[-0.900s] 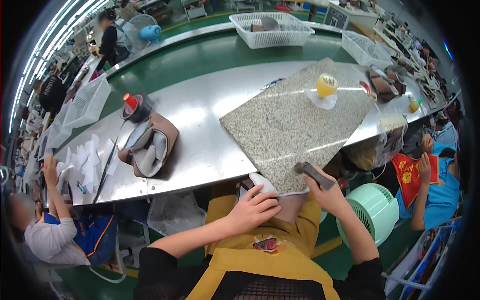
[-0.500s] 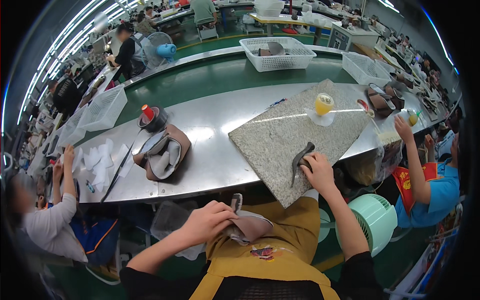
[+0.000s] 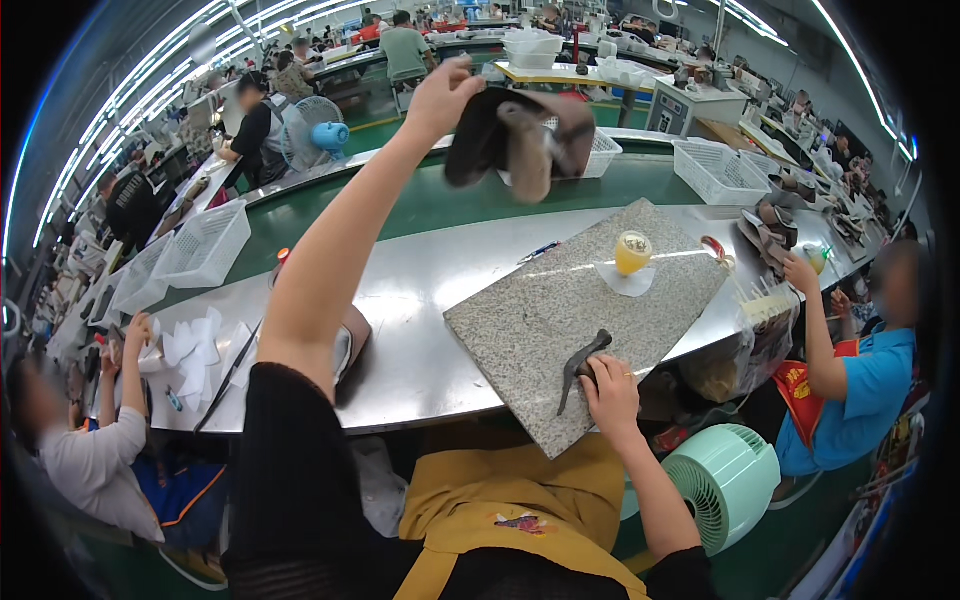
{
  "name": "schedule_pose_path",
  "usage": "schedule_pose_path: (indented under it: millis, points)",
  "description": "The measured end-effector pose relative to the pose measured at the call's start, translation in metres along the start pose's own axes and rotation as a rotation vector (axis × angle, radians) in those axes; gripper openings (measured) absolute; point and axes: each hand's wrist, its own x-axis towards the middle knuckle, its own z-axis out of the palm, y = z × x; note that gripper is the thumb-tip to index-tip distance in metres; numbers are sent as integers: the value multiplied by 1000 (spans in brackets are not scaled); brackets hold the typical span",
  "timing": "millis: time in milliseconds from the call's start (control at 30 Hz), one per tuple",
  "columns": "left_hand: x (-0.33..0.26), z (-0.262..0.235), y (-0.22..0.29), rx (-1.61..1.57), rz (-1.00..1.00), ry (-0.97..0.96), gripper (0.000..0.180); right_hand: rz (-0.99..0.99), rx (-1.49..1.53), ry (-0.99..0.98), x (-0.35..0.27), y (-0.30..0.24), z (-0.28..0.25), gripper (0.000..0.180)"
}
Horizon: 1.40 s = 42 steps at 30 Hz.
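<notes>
The person's left hand (image 3: pixel 445 95) is raised over a broad green strip (image 3: pixel 400 220), next to a brown-and-black, shoe-like soft piece (image 3: pixel 527 150). The piece is blurred, in front of a white perforated plastic basket (image 3: pixel 604 155); whether the fingers grip it cannot be told. The right hand (image 3: pixel 612 395) is closed around a dark, curved hammer-like tool (image 3: pixel 582 366) resting on a speckled grey stone slab (image 3: pixel 560 300). The slab lies on a shiny metal table (image 3: pixel 420 330). Yellow printing marks a red vest (image 3: pixel 797 385) at right; pale lettering, too small to read, crosses a black shirt (image 3: pixel 130 200) at left. Strip lights (image 3: pixel 90 150) line the busy workroom.
</notes>
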Motion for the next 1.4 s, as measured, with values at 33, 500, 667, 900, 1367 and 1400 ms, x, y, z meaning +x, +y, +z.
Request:
schedule_pose_path:
  millis: [33,500,667,900,1367,1400]
  points:
    - [-2,6,-9,53,44,55,38,8,-8,-2,0,0,-1,33]
    - [-223,-217,-21,527,-595,-577,29,55,44,-77,-2,2,-1,27]
    - [-268,-230,42,608,-931,-656,33,60,-21,-66,-7,13,-4,27]
    - [-387,-168,23,1234,-51,-432,31,37,17,-78,-5,8,1,27]
    - [-268,-80,85,405,206,-74,19,198,-212,-11,35,92,3,29]
    - [-265,-70,87,365,317,-117,20,203,-200,-19,37,95,5,29]
